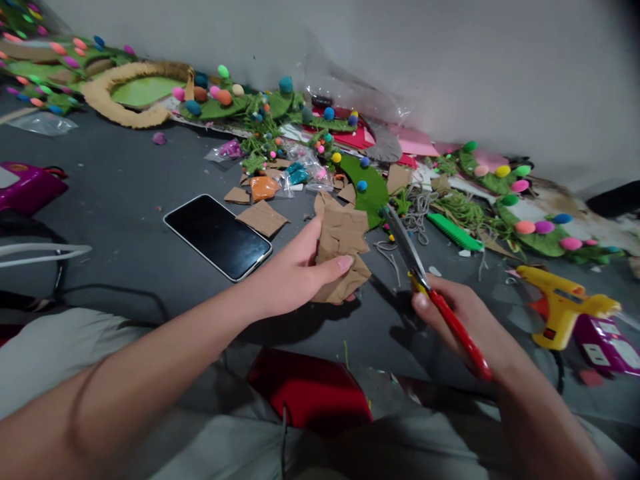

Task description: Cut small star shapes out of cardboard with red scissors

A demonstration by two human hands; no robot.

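Note:
Between thumb and fingers, my left hand [300, 273] grips a creased piece of brown cardboard [345, 233], held above the dark tabletop [130, 173]. Closed round scissors with red handles [453, 327] is my right hand [460, 313]. The scissor blades look nearly together and point up and away, to the right of the cardboard without touching it. Left of the cardboard lies a smartphone [217, 235] with a dark screen. A loose cardboard scrap [263, 218] rests against its upper right side. Some of the left fingers are hidden behind the cardboard.
A yellow glue gun [563, 303] stands at right by a purple box [607, 343]. A green comb [454, 231] and grey yarn [420, 213] lie beyond the scissors. Green wreath-like pieces with colourful balls [530, 227] line the wall. Another purple object [30, 187] sits at left.

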